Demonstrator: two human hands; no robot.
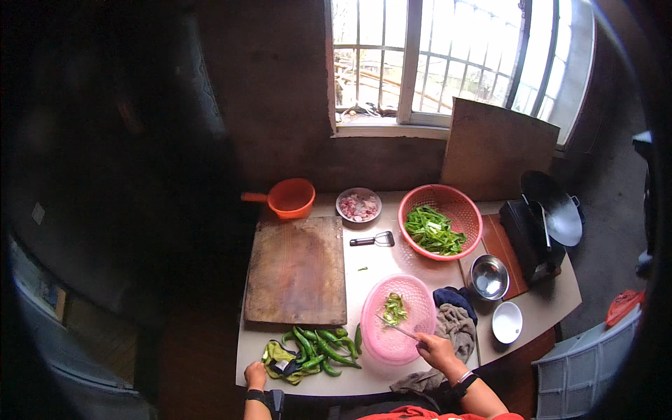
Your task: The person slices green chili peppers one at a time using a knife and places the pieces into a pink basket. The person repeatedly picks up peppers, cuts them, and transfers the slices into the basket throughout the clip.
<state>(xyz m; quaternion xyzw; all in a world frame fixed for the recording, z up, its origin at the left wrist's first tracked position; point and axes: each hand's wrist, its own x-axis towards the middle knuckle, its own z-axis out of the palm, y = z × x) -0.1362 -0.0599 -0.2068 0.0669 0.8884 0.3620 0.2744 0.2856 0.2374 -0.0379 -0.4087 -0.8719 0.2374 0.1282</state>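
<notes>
My right hand grips a slim knife, its metal blade reaching over the pink plastic colander. Inside that colander lies a small heap of sliced green pepper, close to the blade's tip. At the table's front left edge, my left hand has its fingers curled in beside a yellow-green and dark cloth; whether it holds anything is hard to see. Several whole green chili peppers are piled between the cloth and the colander.
A wooden cutting board lies left, an orange dipper behind it. Further back are a bowl of cut meat, a peeler and a red colander of greens. Rags, a steel bowl, white bowl and wok stand right.
</notes>
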